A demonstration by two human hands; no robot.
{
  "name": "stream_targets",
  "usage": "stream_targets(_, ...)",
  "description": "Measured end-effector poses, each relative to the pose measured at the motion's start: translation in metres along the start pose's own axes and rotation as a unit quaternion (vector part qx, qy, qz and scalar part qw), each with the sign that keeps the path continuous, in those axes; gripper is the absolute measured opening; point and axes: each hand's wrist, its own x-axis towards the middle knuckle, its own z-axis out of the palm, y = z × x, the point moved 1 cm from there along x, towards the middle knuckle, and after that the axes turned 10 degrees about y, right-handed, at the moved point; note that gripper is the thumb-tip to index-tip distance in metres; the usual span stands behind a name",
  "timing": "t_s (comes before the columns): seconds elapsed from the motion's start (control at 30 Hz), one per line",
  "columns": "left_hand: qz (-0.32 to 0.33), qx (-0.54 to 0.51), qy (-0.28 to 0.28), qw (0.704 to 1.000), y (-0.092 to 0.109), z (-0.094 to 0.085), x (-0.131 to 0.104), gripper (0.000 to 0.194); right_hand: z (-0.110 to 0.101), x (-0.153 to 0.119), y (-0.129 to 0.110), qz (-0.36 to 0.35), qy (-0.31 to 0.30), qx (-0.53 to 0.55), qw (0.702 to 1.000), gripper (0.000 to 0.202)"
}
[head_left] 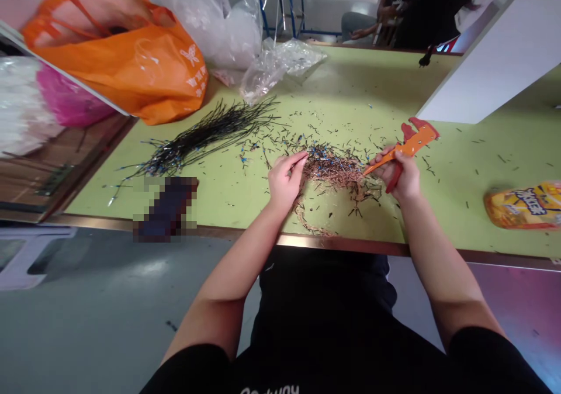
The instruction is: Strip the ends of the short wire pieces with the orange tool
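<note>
1. The right hand (401, 175) has its grip closed round orange-handled wire strippers (405, 147), tip toward a coppery heap of stripped wire ends (335, 169).
2. The left hand (284, 180) pinches its fingertips at that heap's left edge; what it pinches is too small to tell.
3. A bundle of thin black wires (205, 137) lies well left on the green desk (350, 99).

We find bare worktop (342, 96) beyond the copper wire heap (335, 172). Black wire bundle (205, 137) and orange bag (131, 55) block our left; white panel (491, 61) and snack packet (523, 206) crowd our right.
</note>
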Motion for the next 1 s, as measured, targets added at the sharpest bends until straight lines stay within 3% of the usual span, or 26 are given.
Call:
stream_targets(0.27,-0.046,-0.033,-0.011,0.998,-0.004,0.001,-0.004,0.031,0.003,-0.005,0.006,0.011,-0.056,-0.005,0.998,0.032)
stream_targets(0.4,-0.038,-0.036,-0.019,0.998,-0.002,0.002,-0.005,0.031,0.002,-0.007,0.012,0.026,-0.086,-0.04,0.995,0.035)
stream_targets(0.53,-0.027,-0.025,-0.041,0.998,0.0,0.003,-0.007,0.032,0.002,-0.009,0.02,-0.1,-0.1,-0.17,0.975,0.025)
stream_targets(0.63,-0.03,-0.017,-0.045,0.998,-0.002,0.005,-0.007,0.034,0.003,-0.007,0.026,-0.236,-0.121,-0.255,0.93,0.019)
stream_targets(0.73,-0.027,-0.009,-0.039,0.999,-0.004,0.006,-0.008,0.034,0.004,-0.006,0.027,-0.311,-0.138,-0.307,0.889,0.029)
stream_targets(0.87,-0.017,-0.007,-0.046,0.999,-0.005,0.007,-0.009,0.034,0.006,-0.01,0.018,-0.318,-0.138,-0.336,0.876,0.052)
stream_targets(0.93,-0.012,-0.005,-0.05,0.999,-0.005,0.006,-0.01,0.033,0.008,-0.014,0.012,-0.309,-0.125,-0.335,0.881,0.05)
stream_targets(1.0,-0.01,-0.004,-0.048,0.999,-0.006,0.004,-0.01,0.032,0.01,-0.02,0.009,-0.267,-0.13,-0.304,0.905,0.043)
